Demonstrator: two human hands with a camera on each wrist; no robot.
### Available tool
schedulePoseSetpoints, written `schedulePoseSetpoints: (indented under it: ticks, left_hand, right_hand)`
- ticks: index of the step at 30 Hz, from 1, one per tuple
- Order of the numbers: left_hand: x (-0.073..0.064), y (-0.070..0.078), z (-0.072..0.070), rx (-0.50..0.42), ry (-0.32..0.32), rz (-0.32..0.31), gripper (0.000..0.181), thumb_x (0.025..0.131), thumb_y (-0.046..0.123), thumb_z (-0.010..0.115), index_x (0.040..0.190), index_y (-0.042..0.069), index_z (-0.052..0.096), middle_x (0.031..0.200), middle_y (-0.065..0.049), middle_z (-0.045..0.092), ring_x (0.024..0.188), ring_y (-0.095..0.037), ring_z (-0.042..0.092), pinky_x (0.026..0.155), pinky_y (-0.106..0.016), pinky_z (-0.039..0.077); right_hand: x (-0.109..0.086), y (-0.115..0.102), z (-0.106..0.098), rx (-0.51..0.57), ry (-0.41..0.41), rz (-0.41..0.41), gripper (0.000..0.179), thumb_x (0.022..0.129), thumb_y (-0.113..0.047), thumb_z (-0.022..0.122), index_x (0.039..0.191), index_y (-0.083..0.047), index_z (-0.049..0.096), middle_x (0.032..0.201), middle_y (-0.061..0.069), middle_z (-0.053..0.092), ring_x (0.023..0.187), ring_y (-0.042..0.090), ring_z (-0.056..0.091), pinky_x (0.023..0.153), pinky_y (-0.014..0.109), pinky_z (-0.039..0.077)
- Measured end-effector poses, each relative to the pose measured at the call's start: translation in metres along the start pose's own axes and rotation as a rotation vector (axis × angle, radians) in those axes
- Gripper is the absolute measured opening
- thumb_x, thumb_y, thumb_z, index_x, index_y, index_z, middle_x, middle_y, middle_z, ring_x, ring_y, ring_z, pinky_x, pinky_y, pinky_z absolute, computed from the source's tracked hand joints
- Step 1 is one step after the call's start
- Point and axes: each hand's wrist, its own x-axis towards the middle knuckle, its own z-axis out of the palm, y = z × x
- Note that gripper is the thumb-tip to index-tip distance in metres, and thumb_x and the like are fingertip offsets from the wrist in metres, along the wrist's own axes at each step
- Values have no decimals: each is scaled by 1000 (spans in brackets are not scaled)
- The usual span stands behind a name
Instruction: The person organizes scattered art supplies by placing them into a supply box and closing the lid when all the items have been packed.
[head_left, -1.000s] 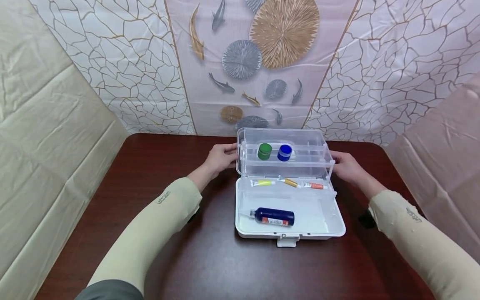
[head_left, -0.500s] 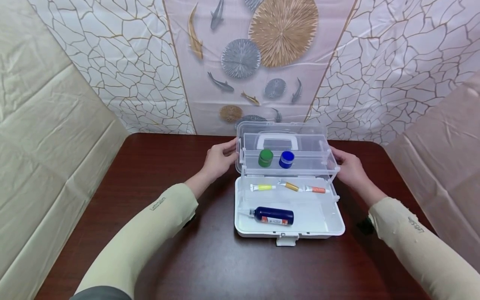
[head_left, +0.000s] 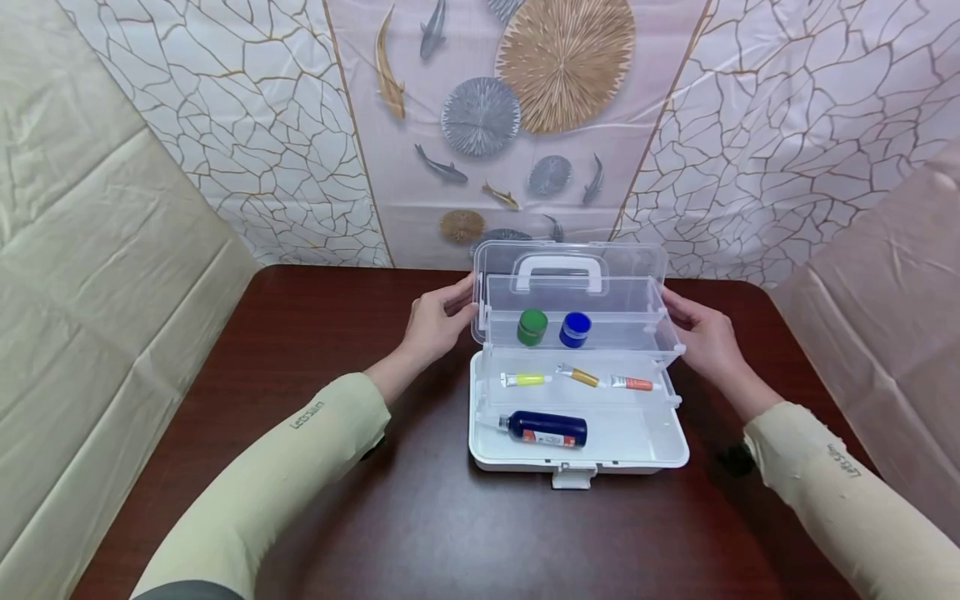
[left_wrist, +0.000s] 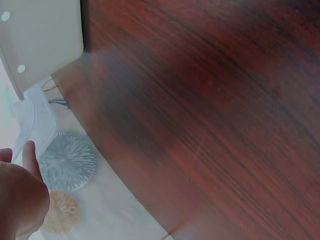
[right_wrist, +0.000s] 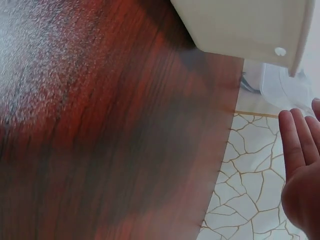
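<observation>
A white-based box [head_left: 525, 465] with a clear raised lid [head_left: 637, 260] and stepped clear trays stands on the table. My left hand [head_left: 435, 321] touches the lid's left edge with extended fingers. At the right edge, my right hand [head_left: 705, 333] reaches straight fingers to the lid; the right wrist view shows these fingers [right_wrist: 300, 135] beside the clear plastic. The upper tray holds a green paint jar [head_left: 532, 327] and a blue paint jar [head_left: 575, 330]. Below lie yellow [head_left: 525, 380], gold [head_left: 579, 376] and orange paint tubes [head_left: 632, 383]. A dark blue bottle [head_left: 547, 429] lies in the base.
The dark wooden table [head_left: 337, 333] ends at a patterned cloth backdrop [head_left: 480, 192]. Beige panels [head_left: 97, 208] rise on both sides. A white handle [head_left: 558, 265] sits on the lid, and a latch [head_left: 573, 477] hangs at the box's front.
The lid has tilted up from leaning back, its handle now showing higher. The upper tray has swung forward and down with the jars; the tubes moved slightly forward. Both hands followed the lid.
</observation>
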Motion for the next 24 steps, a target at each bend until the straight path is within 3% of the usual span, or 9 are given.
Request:
schedulePoseSetpoints:
  ticks: [2,5,7,9,14,21,24]
  left_hand:
    - [-1,0,0,-8,5,6,51,102,6,73,150,17,63,136,-11,72,124,-21,71,105,-31,57]
    - [-2,1,0,-2,15,10,50,101,6,74,149,18,64,134,-11,73,125,-20,71,105,-30,56]
    - [-3,0,0,0,19,8,50,101,6,74,149,18,65,134,-11,73,124,-20,71,105,-30,56]
    - [-3,1,0,1,19,4,50,101,6,74,149,17,65,133,-11,73,123,-21,72,105,-30,56]
    - [-3,4,-2,-24,8,-9,48,100,6,74,147,15,67,132,-12,74,120,-24,73,103,-33,58]
    - [3,18,-6,-205,-1,-142,40,103,9,71,143,10,69,131,-16,74,115,-28,76,95,-49,62]
    - [7,29,-8,-201,-2,-192,40,104,15,72,144,9,69,131,-16,75,110,-28,77,89,-44,65]
  right_hand:
    - [0,-2,-2,13,-12,12,57,103,-18,73,157,-16,54,138,21,66,126,32,67,81,-2,42]
    - [0,-3,-4,22,-29,17,55,104,-20,72,157,-17,55,137,21,67,114,3,69,77,1,45]
    - [1,-3,-6,55,-51,17,53,105,-18,70,156,-15,55,137,23,67,102,-14,64,75,3,48]
    - [2,-3,-9,83,-84,30,51,108,-20,67,156,-13,55,137,24,67,94,-23,58,74,5,51]
    - [9,-5,-20,159,-186,112,52,113,-34,55,157,-6,53,145,29,62,88,-12,67,78,12,56]
    - [26,-16,-33,177,-228,152,60,111,-42,58,148,6,59,125,20,75,85,-1,74,78,19,62]
    - [34,-22,-38,169,-253,173,63,110,-46,57,145,7,60,121,20,76,85,1,75,80,23,64]
